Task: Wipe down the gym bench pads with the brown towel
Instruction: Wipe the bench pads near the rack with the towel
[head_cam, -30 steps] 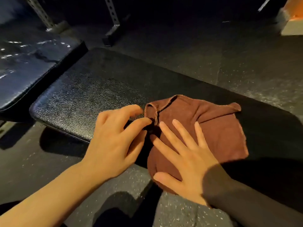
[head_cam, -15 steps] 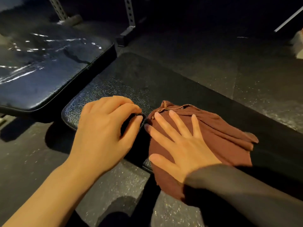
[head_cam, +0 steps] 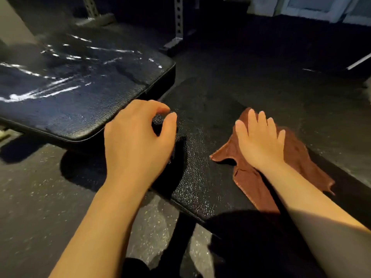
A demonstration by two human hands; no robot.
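The right hand (head_cam: 259,141) is lying flat on the brown towel (head_cam: 297,157), fingers straight and spread, pressing the cloth down onto the black pad of the counter (head_cam: 200,177). The towel is spreading out from under the palm, with one corner trailing back toward the wrist and its near edge hanging just over the pad's front rim.

Compared with half a second ago, this hand and the towel are sitting farther along the pad, well apart from the left hand (head_cam: 138,137), where before they were almost touching it. The stretch of textured pad between the two hands is now lying bare, so a wiping stroke appears to be running away from the left hand.

The left hand is hovering over or resting on the pad's end, fingers loosely curled with the thumb near the fingertips; it is holding nothing that can be seen, and contact with the pad cannot be told for sure.

Just beyond the left hand, the second pad (head_cam: 80,87) is tilting upward, showing bright streaks that could be moisture or only glare. Judging from this, the flat pad is being covered in passes, and the angled pad probably remains to be wiped. Speckled gym flooring (head_cam: 40,197) is showing below both forearms.
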